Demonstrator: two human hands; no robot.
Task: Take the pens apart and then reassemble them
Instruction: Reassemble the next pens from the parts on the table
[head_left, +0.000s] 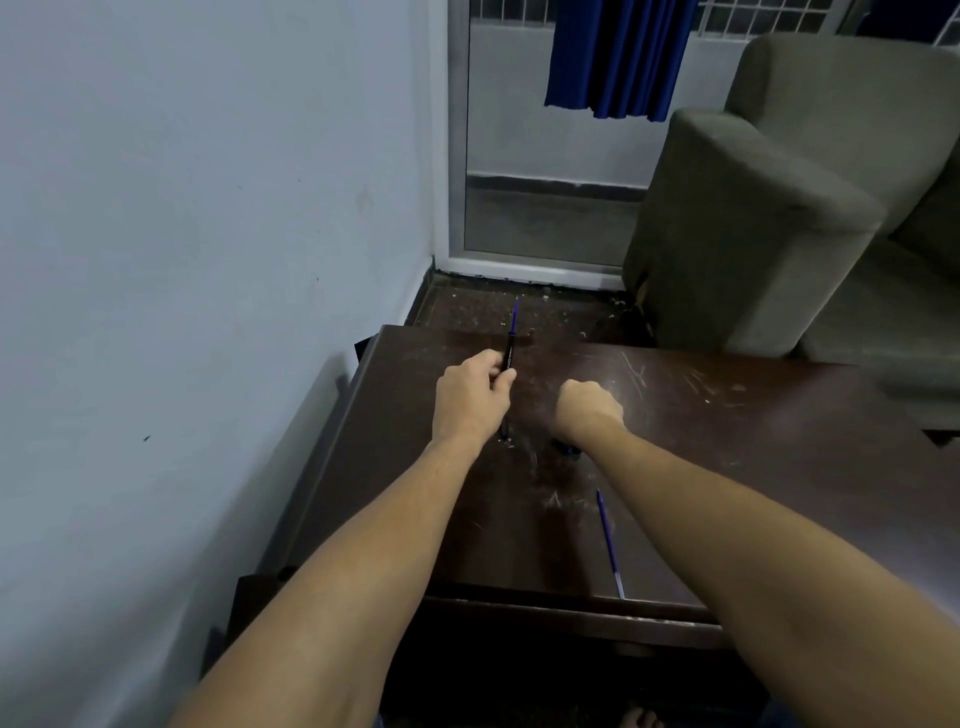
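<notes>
Black pen barrel (508, 358), purple refill (514, 317) poking from its far end, clamped in your left grip (470, 395) over the bench (753, 441). Right grip (589, 408) curled; contents hidden, cannot tell. Second refill (609, 543) lies loose near the front edge. Judged midway: reassembly remains.

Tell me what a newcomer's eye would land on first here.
The left hand grips a black pen barrel with a purple refill poking from its far end, above the far edge of the scratched dark wooden table. The right hand is beside it, fingers curled; what it holds, if anything, is hidden. A loose purple refill lies near the table's front edge.
</notes>
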